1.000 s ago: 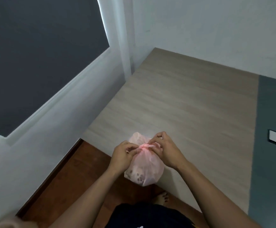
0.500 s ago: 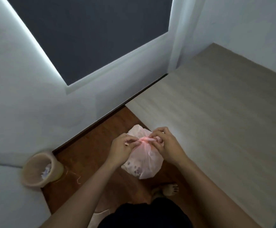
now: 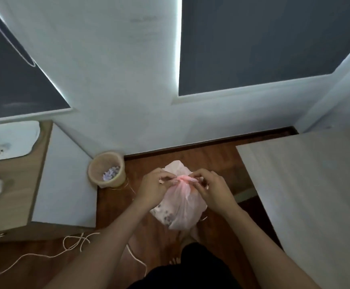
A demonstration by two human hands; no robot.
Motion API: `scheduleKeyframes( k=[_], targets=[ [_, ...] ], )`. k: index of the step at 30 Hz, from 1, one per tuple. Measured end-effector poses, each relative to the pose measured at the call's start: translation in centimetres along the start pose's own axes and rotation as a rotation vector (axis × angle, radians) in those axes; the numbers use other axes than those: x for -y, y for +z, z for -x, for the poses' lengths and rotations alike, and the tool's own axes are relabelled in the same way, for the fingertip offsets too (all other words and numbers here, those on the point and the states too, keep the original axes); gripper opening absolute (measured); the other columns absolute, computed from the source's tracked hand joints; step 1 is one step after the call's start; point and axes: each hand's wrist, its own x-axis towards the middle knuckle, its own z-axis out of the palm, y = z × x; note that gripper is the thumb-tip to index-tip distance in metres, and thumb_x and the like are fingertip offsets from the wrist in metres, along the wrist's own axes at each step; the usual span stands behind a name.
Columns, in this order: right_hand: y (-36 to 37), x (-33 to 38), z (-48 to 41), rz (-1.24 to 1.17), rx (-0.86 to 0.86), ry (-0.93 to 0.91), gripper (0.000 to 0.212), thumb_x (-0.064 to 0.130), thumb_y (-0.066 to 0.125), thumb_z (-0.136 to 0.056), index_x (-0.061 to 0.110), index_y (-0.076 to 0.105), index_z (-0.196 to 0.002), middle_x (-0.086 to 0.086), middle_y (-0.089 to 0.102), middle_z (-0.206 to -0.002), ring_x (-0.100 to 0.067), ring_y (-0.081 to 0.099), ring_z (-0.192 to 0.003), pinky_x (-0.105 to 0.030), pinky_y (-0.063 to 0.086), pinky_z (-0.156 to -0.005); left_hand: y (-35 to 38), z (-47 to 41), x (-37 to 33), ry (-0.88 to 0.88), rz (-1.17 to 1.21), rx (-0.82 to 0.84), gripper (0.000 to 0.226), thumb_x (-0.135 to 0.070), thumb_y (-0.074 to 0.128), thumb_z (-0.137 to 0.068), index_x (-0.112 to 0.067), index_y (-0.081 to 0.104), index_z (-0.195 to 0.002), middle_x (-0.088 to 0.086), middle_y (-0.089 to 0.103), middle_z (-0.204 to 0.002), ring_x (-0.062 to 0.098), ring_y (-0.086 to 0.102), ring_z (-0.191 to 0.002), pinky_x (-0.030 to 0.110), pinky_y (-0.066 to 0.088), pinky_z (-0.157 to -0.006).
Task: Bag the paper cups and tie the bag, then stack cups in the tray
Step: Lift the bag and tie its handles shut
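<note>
A thin pink plastic bag (image 3: 178,207) hangs in the air between my hands, above the wooden floor. Patterned paper cups show dimly through its lower part. Its top is gathered into a twisted pink knot (image 3: 183,180). My left hand (image 3: 154,189) pinches the bag's loose end on the left of the knot. On the right of the knot, my right hand (image 3: 211,189) pinches the other end. No tray can be seen.
A beige waste bin (image 3: 107,171) with scraps inside stands on the floor by the white wall. A light wooden tabletop (image 3: 316,195) fills the right. A wooden cabinet (image 3: 13,184) with a white mat stands left. A thin cord (image 3: 74,245) lies on the floor.
My view has swung left, away from the tabletop toward the wall, bin and cabinet. Both hands keep pinching the bag's ends at the knot, and the bag has come off the table edge.
</note>
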Motion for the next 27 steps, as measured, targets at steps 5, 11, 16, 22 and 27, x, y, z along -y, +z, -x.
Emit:
scheduleKeyframes(
  k=[5,11,16,22,27],
  targets=[
    [3.7,2.2,-7.2,0.002,0.107,-0.087,0.016,0.031,0.077,-0.102,0.037,0.076,-0.117,0.026,0.073,-0.101,-0.001,0.064,-0.096,-0.016,0.050,-0.078,-4.8,-2.6,3.7,-0.098,0.040,-0.105,0.012,-0.022,0.093,-0.092,-0.026,0.091,-0.103,-0.013,0.073,-0.098,-0.004,0.069,-0.091,0.017,0.052,-0.088],
    [8.1,4.2,-16.7,-0.032,0.200,-0.161,0.016,0.026,0.081,-0.099,0.033,0.078,-0.113,0.030,0.072,-0.099,-0.002,0.065,-0.091,-0.016,0.049,-0.076,-10.3,-7.8,7.5,-0.167,0.028,-0.184,0.015,-0.019,0.093,-0.092,-0.019,0.091,-0.107,0.003,0.081,-0.110,0.016,0.076,-0.102,0.027,0.058,-0.096],
    [11.5,4.7,-25.0,-0.021,0.298,-0.180,0.015,0.027,0.082,-0.098,0.031,0.077,-0.112,0.020,0.078,-0.108,-0.011,0.070,-0.093,-0.028,0.057,-0.082,-13.4,-12.9,11.0,-0.230,-0.002,-0.223,0.017,-0.014,0.091,-0.093,-0.017,0.091,-0.110,0.004,0.081,-0.111,0.019,0.077,-0.102,0.013,0.054,-0.092],
    [17.3,3.1,-34.0,0.074,0.405,-0.186,0.016,0.023,0.080,-0.098,0.024,0.074,-0.113,0.009,0.079,-0.109,-0.017,0.069,-0.090,-0.035,0.057,-0.084,-15.1,-19.6,17.4,-0.283,0.022,-0.215,0.019,-0.014,0.090,-0.095,-0.017,0.091,-0.113,0.007,0.083,-0.110,0.021,0.079,-0.102,0.018,0.056,-0.095],
    [23.3,-0.5,-38.8,0.117,0.470,-0.137,0.013,0.029,0.074,-0.099,0.029,0.072,-0.112,0.010,0.078,-0.109,-0.021,0.073,-0.098,-0.046,0.061,-0.088,-14.1,-24.6,24.4,-0.277,-0.061,-0.155,0.019,-0.007,0.084,-0.098,-0.011,0.090,-0.115,0.011,0.085,-0.112,0.019,0.071,-0.099,0.009,0.048,-0.093]
  ],
)
